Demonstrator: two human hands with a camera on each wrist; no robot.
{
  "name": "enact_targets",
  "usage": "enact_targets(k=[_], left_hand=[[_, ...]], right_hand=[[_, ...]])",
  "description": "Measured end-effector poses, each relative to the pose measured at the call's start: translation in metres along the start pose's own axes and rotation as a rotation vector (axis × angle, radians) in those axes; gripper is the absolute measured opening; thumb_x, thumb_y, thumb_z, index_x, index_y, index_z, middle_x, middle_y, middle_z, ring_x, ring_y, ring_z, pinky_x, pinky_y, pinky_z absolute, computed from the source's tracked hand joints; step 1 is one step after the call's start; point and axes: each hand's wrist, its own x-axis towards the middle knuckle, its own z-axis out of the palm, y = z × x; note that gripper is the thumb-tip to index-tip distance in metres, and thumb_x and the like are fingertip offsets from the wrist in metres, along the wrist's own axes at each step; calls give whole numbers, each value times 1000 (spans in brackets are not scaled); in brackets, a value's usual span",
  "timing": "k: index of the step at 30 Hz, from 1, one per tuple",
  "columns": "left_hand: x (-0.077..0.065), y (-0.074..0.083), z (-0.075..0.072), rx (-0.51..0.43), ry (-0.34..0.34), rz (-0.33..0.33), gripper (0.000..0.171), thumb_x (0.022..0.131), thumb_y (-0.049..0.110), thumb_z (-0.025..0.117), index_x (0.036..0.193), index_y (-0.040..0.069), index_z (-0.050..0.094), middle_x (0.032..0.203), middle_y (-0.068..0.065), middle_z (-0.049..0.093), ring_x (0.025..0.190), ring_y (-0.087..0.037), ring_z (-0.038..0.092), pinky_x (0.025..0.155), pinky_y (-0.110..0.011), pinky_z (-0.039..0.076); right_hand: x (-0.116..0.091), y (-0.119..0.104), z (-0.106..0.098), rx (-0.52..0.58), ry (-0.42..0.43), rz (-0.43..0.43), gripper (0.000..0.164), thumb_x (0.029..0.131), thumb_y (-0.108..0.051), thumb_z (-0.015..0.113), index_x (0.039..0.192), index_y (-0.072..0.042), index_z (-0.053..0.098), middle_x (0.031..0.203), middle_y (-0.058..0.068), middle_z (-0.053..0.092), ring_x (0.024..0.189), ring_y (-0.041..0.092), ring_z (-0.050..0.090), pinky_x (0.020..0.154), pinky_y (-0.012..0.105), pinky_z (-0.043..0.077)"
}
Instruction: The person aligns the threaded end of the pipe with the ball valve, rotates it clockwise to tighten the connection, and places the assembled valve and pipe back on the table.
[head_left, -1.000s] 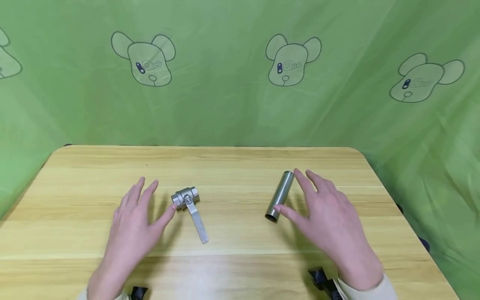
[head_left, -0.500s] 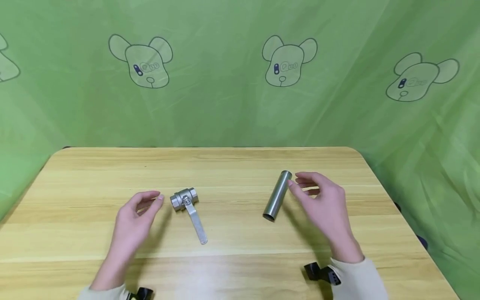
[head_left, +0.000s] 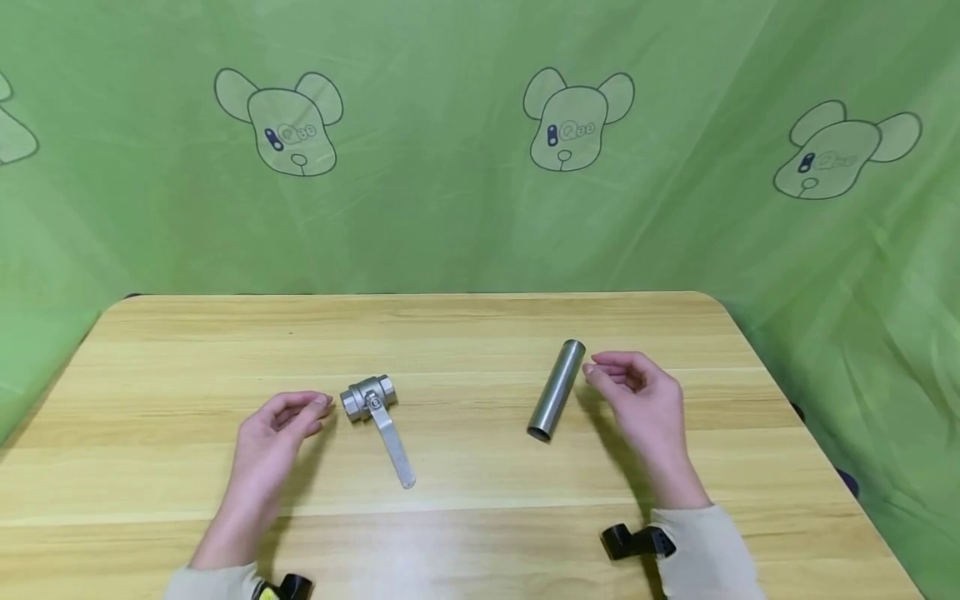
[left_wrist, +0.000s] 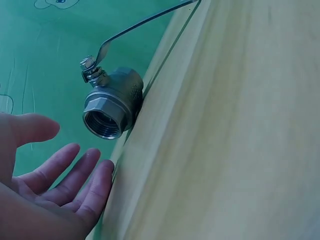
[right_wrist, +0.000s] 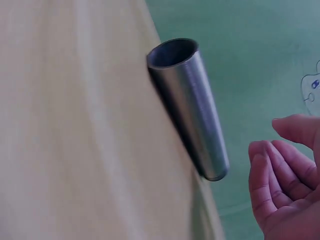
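Observation:
A metal ball valve (head_left: pixel 369 398) with a long flat lever (head_left: pixel 393 448) lies left of the table's middle. My left hand (head_left: pixel 272 437) is just left of it, fingers loosely bent and holding nothing. In the left wrist view, the threaded opening of the valve (left_wrist: pixel 112 105) faces the hand, with a gap between them. On the right lies a plain metal pipe (head_left: pixel 557 392), slanting away from me. Beside its far end is my right hand (head_left: pixel 645 412), relaxed and apart from it. The right wrist view shows the pipe's hollow end (right_wrist: pixel 173 52) and loosely curled fingers (right_wrist: pixel 260 175).
Both things lie on a wood-grain table (head_left: pixel 465 350) with rounded far corners. A green curtain (head_left: pixel 435 200) with printed animal heads hangs behind it and along the sides. Black wrist cameras (head_left: pixel 619 542) sit at both cuffs.
Both hands have gone from spread fingers to loosely bent ones. They have drawn slightly away from the valve and the pipe, which stay where they lay.

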Motion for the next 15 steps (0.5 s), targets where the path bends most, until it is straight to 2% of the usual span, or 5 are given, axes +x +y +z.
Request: enact_targets(k=[5,11,15], left_hand=[[3,-5,-3,-16,-11,40,40,109,29,65,142,5,60,129,3,77,106,-1,73,97,-13,57],[9,-16,-7,-45,-29,139,38,109,28,66,137,2,63,117,10,80,106,-4,75,99,-14,58],[10,-20,-7,-117,17,192,30,108,22,67,128,-1,68,107,9,82,96,-10,79,94,-21,63]], right_hand=[[5,10,4,89,15,65,31,96,-17,83,122,-3,74,89,-19,75,85,3,71,73,18,59],[9,24,5,199,29,87,22,94,-13,84,113,-6,76,88,-15,77,81,5,74,72,18,62],[10,32,5,327,71,66,14,94,-7,83,106,-4,76,87,-8,79,78,9,76,75,20,64]])
